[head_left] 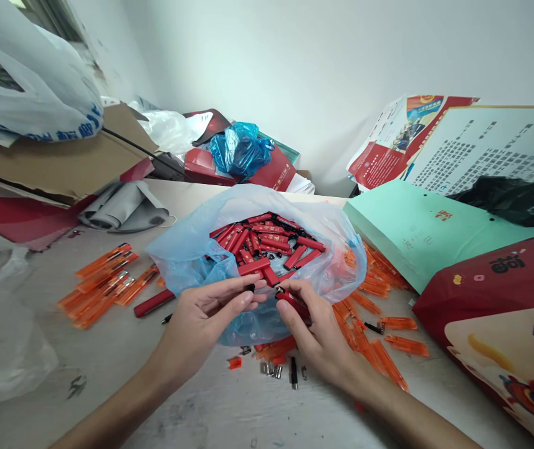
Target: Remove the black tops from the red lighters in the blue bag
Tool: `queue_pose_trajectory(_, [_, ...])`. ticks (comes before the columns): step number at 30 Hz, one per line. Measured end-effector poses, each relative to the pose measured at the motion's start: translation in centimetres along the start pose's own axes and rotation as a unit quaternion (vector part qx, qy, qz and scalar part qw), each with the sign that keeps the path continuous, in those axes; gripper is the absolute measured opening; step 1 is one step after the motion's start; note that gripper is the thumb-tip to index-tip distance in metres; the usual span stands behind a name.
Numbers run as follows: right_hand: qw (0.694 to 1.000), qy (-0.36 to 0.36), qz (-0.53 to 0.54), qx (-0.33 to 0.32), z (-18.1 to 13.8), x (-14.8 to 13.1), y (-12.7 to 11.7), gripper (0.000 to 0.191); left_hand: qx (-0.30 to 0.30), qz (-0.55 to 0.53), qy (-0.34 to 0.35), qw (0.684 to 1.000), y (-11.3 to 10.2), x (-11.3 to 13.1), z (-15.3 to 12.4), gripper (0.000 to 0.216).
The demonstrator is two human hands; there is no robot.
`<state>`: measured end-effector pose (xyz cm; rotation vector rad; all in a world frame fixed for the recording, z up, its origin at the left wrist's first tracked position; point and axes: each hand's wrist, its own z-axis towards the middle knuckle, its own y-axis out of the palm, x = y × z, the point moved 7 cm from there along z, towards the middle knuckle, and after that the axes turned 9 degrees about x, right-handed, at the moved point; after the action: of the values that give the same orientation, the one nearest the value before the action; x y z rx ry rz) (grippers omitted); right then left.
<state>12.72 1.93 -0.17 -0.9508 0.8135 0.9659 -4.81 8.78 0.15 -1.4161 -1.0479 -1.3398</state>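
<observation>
My left hand [213, 308] pinches a small black piece [250, 287] between thumb and fingers. Facing it, my right hand [316, 324] grips a red lighter [296, 304], its metal-and-black end turned toward the left hand. Both hands are over the near edge of a blue translucent plastic bag [187, 246], which lies open and holds many red lighter bodies [271, 238] with gold print. Another red lighter body [153, 304] rests on the table by my left wrist. Below the hands lie small metal caps [271, 370] and a black-and-silver part [293, 374].
Orange translucent lighter bodies lie in a left pile [101, 287] and a right pile [364, 337]. A mint-green folder [425, 218] and a red printed box [495, 312] bound the right side. Cardboard [56, 156], a white bag [28, 75] and a crumpled blue bag [243, 149] stand behind.
</observation>
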Motion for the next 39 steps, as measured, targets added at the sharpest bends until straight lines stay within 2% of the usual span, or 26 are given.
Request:
queue_pose_trajectory(8, [1.000, 0.009, 0.024, -0.011, -0.1, -0.2, 0.0, 0.022, -0.002, -0.031, -0.013, 0.999, 0.0, 0.0, -0.4, 0.028])
queue_pose_trajectory(13, [0.998, -0.003, 0.045, -0.036, -0.1, -0.4, 0.4, 0.023, -0.016, -0.031, 0.017, 0.999, 0.6, 0.7, -0.6, 0.018])
queue_pose_trajectory(18, [0.999, 0.001, 0.029, -0.032, -0.1, -0.2, 0.5, 0.021, -0.011, -0.004, 0.032, 0.999, 0.4, 0.8, -0.5, 0.014])
queue_pose_trajectory(22, [0.999, 0.026, 0.030, -0.033, 0.0, -0.4, 0.2, 0.010, -0.007, 0.030, 0.054, 0.998, 0.0, 0.5, -0.3, 0.016])
queue_pose_trajectory(26, [0.997, 0.052, 0.047, -0.018, 0.0, -0.2, -0.1, 0.016, -0.010, 0.040, 0.051, 0.998, -0.1, 0.7, 0.7, 0.024])
queue_pose_trajectory(28, [0.997, 0.052, 0.051, -0.016, 0.0, -0.1, -0.1, 0.019, -0.022, 0.089, 0.086, 0.992, 0.3, 1.8, 1.8, 0.026])
queue_pose_trajectory(29, [0.997, 0.049, 0.052, -0.015, 0.0, -0.1, -0.1, 0.020, -0.032, 0.146, 0.120, 0.981, 0.9, 2.5, 2.6, 0.027])
queue_pose_trajectory(30, [0.998, 0.045, 0.050, -0.012, 0.0, -0.1, -0.1, 0.021, -0.036, 0.243, 0.171, 0.954, 1.6, 3.3, 3.4, 0.029])
queue_pose_trajectory(31, [0.998, 0.043, 0.046, -0.008, 0.0, -0.1, -0.1, 0.020, -0.042, 0.361, 0.221, 0.905, 2.6, 3.9, 4.3, 0.034])
queue_pose_trajectory(35, [0.999, 0.038, 0.034, 0.016, 0.3, 0.0, -0.3, 0.018, -0.050, 0.478, 0.246, 0.841, 5.6, 3.6, 8.1, 0.035])
queue_pose_trajectory(39, [0.998, 0.035, 0.039, 0.037, 0.8, 0.2, -0.6, 0.019, -0.044, 0.551, 0.242, 0.798, 7.4, 1.9, 9.9, 0.020])
